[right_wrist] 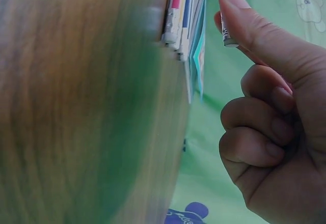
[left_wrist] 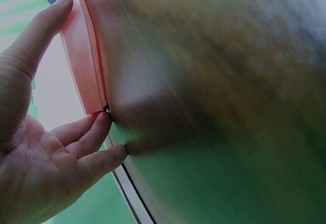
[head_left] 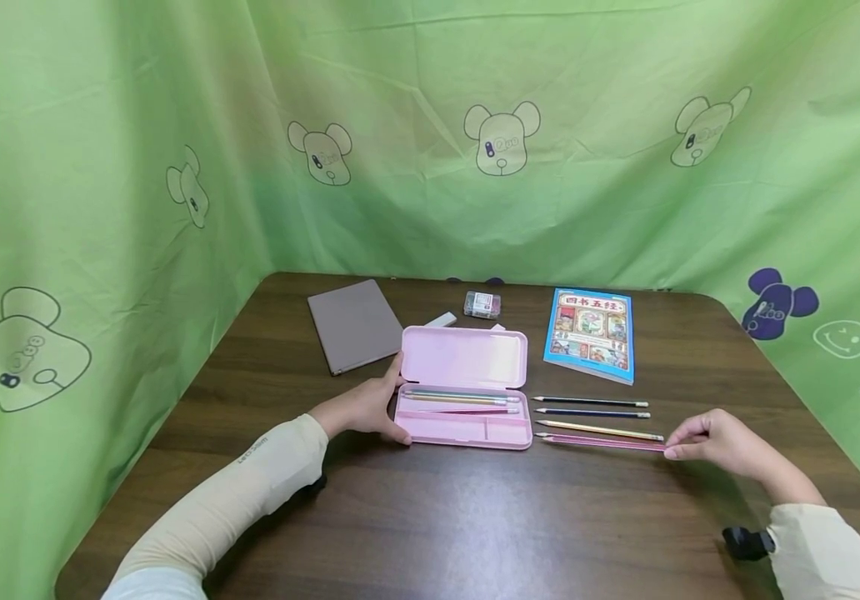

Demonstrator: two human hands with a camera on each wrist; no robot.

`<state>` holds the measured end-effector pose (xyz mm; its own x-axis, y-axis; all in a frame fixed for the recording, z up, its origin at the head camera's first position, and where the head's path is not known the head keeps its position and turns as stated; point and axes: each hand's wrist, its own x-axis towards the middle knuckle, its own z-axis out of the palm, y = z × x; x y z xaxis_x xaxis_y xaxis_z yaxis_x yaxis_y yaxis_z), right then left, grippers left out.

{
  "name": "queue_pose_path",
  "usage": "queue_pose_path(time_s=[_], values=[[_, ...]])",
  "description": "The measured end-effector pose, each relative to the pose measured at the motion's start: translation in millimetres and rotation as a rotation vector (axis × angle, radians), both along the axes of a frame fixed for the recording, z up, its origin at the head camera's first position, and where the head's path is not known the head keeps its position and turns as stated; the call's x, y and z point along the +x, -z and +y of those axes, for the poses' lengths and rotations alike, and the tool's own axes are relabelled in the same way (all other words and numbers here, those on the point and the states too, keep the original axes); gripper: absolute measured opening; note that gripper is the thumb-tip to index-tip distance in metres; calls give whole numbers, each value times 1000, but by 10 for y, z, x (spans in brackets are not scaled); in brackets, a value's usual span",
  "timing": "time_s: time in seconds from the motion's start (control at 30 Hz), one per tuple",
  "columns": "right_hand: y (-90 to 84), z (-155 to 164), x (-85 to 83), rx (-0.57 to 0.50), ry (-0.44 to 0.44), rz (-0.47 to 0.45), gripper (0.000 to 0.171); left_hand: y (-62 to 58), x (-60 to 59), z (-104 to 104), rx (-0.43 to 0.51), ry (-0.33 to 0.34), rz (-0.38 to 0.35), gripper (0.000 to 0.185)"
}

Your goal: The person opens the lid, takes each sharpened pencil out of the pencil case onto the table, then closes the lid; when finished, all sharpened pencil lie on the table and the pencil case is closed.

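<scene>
Pinching a red pencil (right_wrist: 226, 33) at its eraser end with the right hand (head_left: 726, 446), between thumb and forefinger, with the other fingers curled toward the palm. Holding the left end of the case (head_left: 437, 427) with the left hand (head_left: 362, 408), with thumb by the near left corner and fingertips by the hinge.

Probably best handled by pinching lightly but squarely, since gripped so far from the point and therefore apt to droop or swivel. Likely to go better with a grip moved nearer the middle before any turning. Lift well clear before shifting sideways, so as not to drag the second red pencil (right_wrist: 177, 0), lying just beside. Brace the case low at its end, without pushing on the lid, to prevent sliding on the table (head_left: 475, 517).

Runs from the right fingertips toward the table's left edge, with point near the case's right end and eraser toward the table's right edge. Raised off the table at the eraser; cannot tell about the point. Beyond, toward the table's far edge, see a yellow pencil (head_left: 598, 430), a blue pencil (head_left: 592, 412) and a black pencil (head_left: 591, 403), also pointing at the case. Toward the far right corner, note a book (head_left: 591, 333).
</scene>
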<state>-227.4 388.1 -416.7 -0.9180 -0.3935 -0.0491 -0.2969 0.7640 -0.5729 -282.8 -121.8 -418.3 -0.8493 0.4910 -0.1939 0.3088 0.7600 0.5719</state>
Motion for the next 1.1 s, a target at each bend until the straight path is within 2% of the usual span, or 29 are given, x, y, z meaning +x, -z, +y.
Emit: queue_pose_path(time_s=[0.27,0.47,0.83,1.1], values=[[44,-11,-36,5,-57,37,3,6,-3,-3,8,3,8,138],[52,-30,-74,45,-77,-7,13,12,-17,-6,5,6,14,138],[-1,-36,-34,77,-14,3,18,18,-3,-1,-4,4,-10,138],[-97,-125,-48,87,35,-32,24,21,-19,-2,-14,-8,-16,137]])
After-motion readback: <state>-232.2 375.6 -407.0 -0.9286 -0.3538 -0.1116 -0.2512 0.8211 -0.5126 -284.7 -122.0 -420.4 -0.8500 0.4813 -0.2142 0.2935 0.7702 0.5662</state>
